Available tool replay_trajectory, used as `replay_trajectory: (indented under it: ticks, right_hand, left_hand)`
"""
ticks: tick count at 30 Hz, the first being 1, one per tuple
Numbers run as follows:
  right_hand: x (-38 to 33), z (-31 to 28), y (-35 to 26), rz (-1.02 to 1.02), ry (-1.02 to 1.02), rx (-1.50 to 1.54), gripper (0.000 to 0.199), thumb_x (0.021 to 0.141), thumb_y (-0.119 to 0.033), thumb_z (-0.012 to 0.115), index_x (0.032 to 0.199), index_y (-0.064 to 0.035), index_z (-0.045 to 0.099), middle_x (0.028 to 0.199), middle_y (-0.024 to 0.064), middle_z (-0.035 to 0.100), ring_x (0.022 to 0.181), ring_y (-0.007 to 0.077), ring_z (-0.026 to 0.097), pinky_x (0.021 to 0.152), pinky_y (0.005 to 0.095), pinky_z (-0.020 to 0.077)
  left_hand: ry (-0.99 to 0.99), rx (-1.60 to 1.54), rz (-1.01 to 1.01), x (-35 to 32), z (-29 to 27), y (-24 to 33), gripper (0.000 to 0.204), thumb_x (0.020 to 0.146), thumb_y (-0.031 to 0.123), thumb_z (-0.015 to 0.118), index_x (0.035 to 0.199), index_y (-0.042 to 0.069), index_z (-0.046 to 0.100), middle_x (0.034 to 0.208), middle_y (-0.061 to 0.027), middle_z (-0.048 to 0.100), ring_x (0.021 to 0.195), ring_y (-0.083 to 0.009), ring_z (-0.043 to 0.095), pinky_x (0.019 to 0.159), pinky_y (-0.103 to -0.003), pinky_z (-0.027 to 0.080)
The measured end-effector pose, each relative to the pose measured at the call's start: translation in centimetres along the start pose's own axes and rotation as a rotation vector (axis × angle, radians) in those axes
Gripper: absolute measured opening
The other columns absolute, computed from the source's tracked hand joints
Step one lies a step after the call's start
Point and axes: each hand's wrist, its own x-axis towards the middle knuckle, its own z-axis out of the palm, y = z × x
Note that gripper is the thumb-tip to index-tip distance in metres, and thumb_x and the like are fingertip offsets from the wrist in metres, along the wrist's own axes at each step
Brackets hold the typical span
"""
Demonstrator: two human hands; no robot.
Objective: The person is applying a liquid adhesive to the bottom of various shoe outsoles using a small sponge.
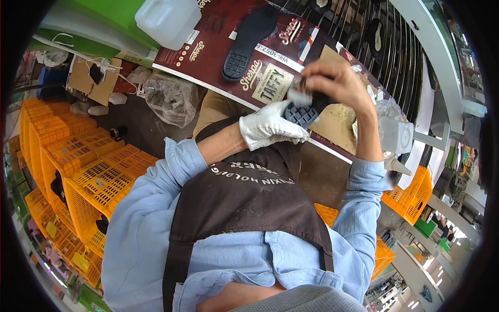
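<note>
My left hand [267, 127], in a white glove, grips a black shoe sole [301, 115] near the table's front edge, its gridded tread facing up. Above it, my bare right hand [337, 86] is closed in a pinch on a small brush [300, 95]. Motion smears this brush, so only its pale, bristle-like end and dark upper part show. The pale end is at the sole; whether it touches cannot be made out. A second black sole [249, 44] lies flat on the dark red printed board [208, 67], farther off to the left.
A translucent plastic jug [167, 23] stands at the far left, another clear container [393, 135] at the right. Brown cardboard [332, 125] lies beside my right hand. Beyond runs a rack of dark bars [358, 26]. Orange crates [99, 182] are stacked at left, with a clear bag [170, 99] nearby.
</note>
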Motion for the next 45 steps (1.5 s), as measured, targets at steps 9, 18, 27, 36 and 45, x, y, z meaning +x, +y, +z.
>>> replay_trajectory:
  ticks: [9, 18, 27, 36, 45]
  right_hand:
    - [-3.2, 0.7, 1.8, -0.039, 0.341, 0.054, 0.023, 0.083, -0.004, 0.07, 0.105, 0.0016, 0.067, 0.093, 0.0055, 0.067, 0.086, 0.0117, 0.062, 0.079, 0.0267, 0.0503]
    - [-10.2, 2.4, -1.3, -0.099, 0.284, -0.268, 0.022, 0.072, 0.002, 0.074, 0.092, 0.0003, 0.064, 0.088, 0.0099, 0.065, 0.074, 0.0206, 0.062, 0.065, 0.0289, 0.0497]
    - [-8.8, 4.5, -2.4, -0.311, 0.438, -0.567, 0.03, 0.068, 0.003, 0.077, 0.095, -0.002, 0.064, 0.09, 0.0105, 0.065, 0.076, 0.0255, 0.062, 0.065, 0.0338, 0.0502]
    - [-9.9, 5.6, -4.3, -0.282, 0.499, -0.664, 0.032, 0.067, -0.001, 0.078, 0.095, -0.0026, 0.064, 0.085, 0.0088, 0.064, 0.07, 0.0242, 0.061, 0.059, 0.0349, 0.047]
    - [-11.5, 7.6, -3.7, -0.358, 0.526, -0.631, 0.035, 0.065, -0.001, 0.08, 0.096, -0.001, 0.064, 0.082, 0.008, 0.064, 0.067, 0.0218, 0.06, 0.056, 0.0325, 0.0476]
  left_hand:
    - [-0.012, 0.008, -0.027, 0.0, 0.1, 0.2, 0.067, 0.078, 0.0, 0.071, 0.137, 0.003, 0.038, 0.117, -0.0119, 0.061, 0.085, -0.0142, 0.065, 0.074, -0.025, 0.056]
    - [0.006, 0.052, -0.081, 0.5, -0.4, 0.6, 0.067, 0.08, 0.0, 0.07, 0.138, 0.001, 0.036, 0.121, -0.0158, 0.059, 0.087, -0.0167, 0.065, 0.073, -0.026, 0.055]
    - [-0.268, -0.839, -0.029, 1.2, -0.4, -0.3, 0.062, 0.097, 0.039, 0.048, 0.144, 0.004, 0.03, 0.142, -0.0227, 0.039, 0.13, -0.035, 0.042, 0.111, -0.055, 0.031]
    - [-0.409, -0.986, -0.031, 2.2, -0.6, -1.3, 0.073, 0.096, 0.057, 0.035, 0.146, 0.005, 0.027, 0.146, -0.021, 0.036, 0.131, -0.0337, 0.04, 0.109, -0.054, 0.031]
    - [-0.329, -0.881, -0.107, 3.2, -0.5, -1.8, 0.092, 0.089, 0.07, 0.036, 0.144, -0.003, 0.026, 0.143, -0.0214, 0.04, 0.126, -0.0342, 0.045, 0.103, -0.042, 0.037]
